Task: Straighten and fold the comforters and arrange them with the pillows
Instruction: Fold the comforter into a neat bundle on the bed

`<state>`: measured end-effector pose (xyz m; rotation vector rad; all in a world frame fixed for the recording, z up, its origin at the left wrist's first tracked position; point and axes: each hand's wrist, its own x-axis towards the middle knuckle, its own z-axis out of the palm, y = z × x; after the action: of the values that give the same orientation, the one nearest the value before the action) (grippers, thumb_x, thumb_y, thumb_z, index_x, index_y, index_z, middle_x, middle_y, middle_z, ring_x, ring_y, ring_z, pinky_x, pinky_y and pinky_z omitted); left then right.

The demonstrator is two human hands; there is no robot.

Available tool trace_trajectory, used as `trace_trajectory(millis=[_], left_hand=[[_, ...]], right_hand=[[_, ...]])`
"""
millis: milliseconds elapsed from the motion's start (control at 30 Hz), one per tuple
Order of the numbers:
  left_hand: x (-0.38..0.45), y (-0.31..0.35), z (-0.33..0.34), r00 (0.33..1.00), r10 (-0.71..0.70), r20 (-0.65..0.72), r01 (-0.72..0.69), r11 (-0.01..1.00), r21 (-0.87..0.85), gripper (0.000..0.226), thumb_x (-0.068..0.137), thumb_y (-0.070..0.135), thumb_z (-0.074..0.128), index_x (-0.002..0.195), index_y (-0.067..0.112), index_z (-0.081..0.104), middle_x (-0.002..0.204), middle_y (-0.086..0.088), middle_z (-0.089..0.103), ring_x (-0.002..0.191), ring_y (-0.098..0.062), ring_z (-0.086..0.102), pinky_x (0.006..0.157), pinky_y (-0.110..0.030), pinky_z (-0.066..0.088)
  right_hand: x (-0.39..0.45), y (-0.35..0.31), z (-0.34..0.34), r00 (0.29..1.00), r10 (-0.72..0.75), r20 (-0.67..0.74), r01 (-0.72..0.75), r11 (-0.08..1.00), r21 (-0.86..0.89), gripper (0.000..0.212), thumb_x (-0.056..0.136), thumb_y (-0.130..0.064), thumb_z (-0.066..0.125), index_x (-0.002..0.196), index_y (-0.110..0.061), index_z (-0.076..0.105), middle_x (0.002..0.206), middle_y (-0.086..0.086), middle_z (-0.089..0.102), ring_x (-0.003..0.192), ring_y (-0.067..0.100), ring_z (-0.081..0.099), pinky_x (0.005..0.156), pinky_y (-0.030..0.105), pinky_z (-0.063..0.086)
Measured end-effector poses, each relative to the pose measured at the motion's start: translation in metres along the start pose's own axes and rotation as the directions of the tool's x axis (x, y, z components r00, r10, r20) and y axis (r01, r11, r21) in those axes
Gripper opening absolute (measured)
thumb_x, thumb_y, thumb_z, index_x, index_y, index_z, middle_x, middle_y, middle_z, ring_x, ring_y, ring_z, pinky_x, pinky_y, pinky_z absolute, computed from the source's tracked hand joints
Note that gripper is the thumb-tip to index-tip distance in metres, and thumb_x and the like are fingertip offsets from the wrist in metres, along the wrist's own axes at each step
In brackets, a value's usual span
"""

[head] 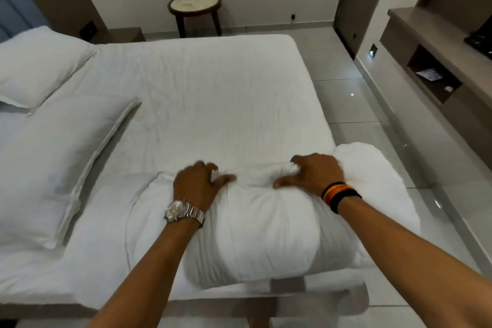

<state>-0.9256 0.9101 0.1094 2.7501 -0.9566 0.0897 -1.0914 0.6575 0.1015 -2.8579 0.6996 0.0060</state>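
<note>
At the near right corner of the bed (pixel 202 82) sits the comforter (pixel 266 226), bunched into a fat roll that hangs a bit over the mattress edge. Both hands are on its far edge: the left hand (pixel 198 185) is pressed down with fingers curled into the fabric and thumb stuck out, and the right hand (pixel 314 174) is clawed into a fold, gripping a wad of it. Two pillows lie over on the left, a flat one (pixel 53 168) nearer and a plumper one (pixel 37 66) farther up by the headboard. My guess is this thing is light but super squishy and floppy, so it'll slump and unroll if you grab it by one spot. Better to take it wide apart along the edge or scoop under the bundle, tbh.
</note>
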Motion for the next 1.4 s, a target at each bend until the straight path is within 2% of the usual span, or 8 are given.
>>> trace_trajectory(millis=[133,267,367,467,733,1067,1267,1400], left_hand=[[0.034,0.000,0.025,0.986,-0.034,-0.161,0.035,0.999,0.005,0.070,0.095,0.069,0.038,0.141,0.022,0.060,0.140,-0.009,0.062,0.133,-0.034,0.053,0.110,-0.049,0.033],[0.036,0.015,0.074,0.999,-0.048,-0.026,0.048,0.999,0.018,0.074,0.101,0.069,0.019,0.158,0.027,0.037,0.166,-0.007,0.030,0.156,-0.031,0.018,0.126,-0.052,0.002],[0.063,0.013,0.120,0.990,-0.056,0.131,0.049,0.997,0.052,0.075,0.101,0.069,0.016,0.159,0.026,0.034,0.167,-0.006,0.030,0.157,-0.032,0.017,0.124,-0.059,0.005],[0.065,0.003,0.154,0.985,-0.039,0.166,0.031,0.998,0.051,0.073,0.102,0.065,0.019,0.161,0.022,0.028,0.168,-0.008,0.025,0.157,-0.032,0.013,0.123,-0.061,0.007],[0.089,-0.011,0.224,0.985,0.030,0.172,-0.038,0.998,0.040,0.074,0.103,0.062,0.023,0.163,0.019,0.023,0.170,-0.008,0.020,0.158,-0.032,0.006,0.124,-0.061,0.006],[0.041,-0.013,0.158,0.991,0.020,0.136,-0.028,0.998,0.064,0.075,0.102,0.065,0.021,0.161,0.020,0.028,0.168,-0.011,0.025,0.158,-0.032,0.010,0.125,-0.057,0.007],[-0.005,-0.063,0.096,0.934,-0.355,-0.028,0.348,0.891,0.291,0.083,0.096,0.076,0.020,0.162,0.027,0.022,0.171,-0.009,0.016,0.156,-0.043,-0.001,0.118,-0.068,-0.013],[-0.031,-0.090,0.091,0.826,-0.560,0.060,0.530,0.809,0.254,0.086,0.089,0.085,0.004,0.162,0.041,0.003,0.173,0.002,0.000,0.155,-0.042,-0.012,0.111,-0.078,-0.009]], right_hand=[[0.079,0.015,0.008,0.974,-0.009,-0.225,-0.002,0.999,-0.049,0.087,0.055,-0.105,0.043,0.089,-0.030,0.073,0.083,-0.006,0.073,0.082,0.022,0.069,0.080,0.037,0.048],[0.109,0.049,0.042,0.993,0.083,-0.089,-0.086,0.996,-0.028,0.106,0.059,-0.106,0.033,0.113,-0.026,0.076,0.095,0.000,0.065,0.095,0.025,0.061,0.096,0.040,0.036],[0.096,0.054,0.063,0.990,0.140,0.030,-0.141,0.988,0.060,0.116,0.065,-0.106,0.027,0.147,-0.029,0.056,0.141,0.006,0.056,0.138,0.027,0.046,0.123,0.054,0.009],[0.060,0.036,0.068,0.995,0.082,0.048,-0.084,0.996,0.041,0.103,0.078,-0.099,0.025,0.163,-0.040,0.022,0.173,0.003,0.016,0.161,0.025,0.004,0.121,0.060,-0.020],[0.078,0.053,0.167,0.963,0.149,0.223,-0.131,0.987,-0.096,0.109,0.074,-0.104,0.015,0.162,-0.045,-0.010,0.174,0.001,-0.013,0.158,0.031,-0.020,0.115,0.074,-0.013],[0.047,0.050,0.154,0.955,0.148,0.256,-0.126,0.987,-0.099,0.112,0.073,-0.104,0.012,0.164,-0.041,-0.008,0.174,0.004,-0.010,0.159,0.035,-0.015,0.114,0.077,-0.010],[0.045,0.046,0.116,0.976,0.053,0.210,-0.040,0.997,-0.068,0.115,0.067,-0.107,0.009,0.161,-0.045,-0.016,0.173,0.002,-0.019,0.157,0.032,-0.023,0.111,0.074,-0.022],[0.031,0.046,0.119,0.976,0.036,0.214,-0.024,0.998,-0.061,0.112,0.068,-0.107,0.007,0.158,-0.047,-0.023,0.171,0.000,-0.024,0.155,0.030,-0.028,0.112,0.076,-0.017]])
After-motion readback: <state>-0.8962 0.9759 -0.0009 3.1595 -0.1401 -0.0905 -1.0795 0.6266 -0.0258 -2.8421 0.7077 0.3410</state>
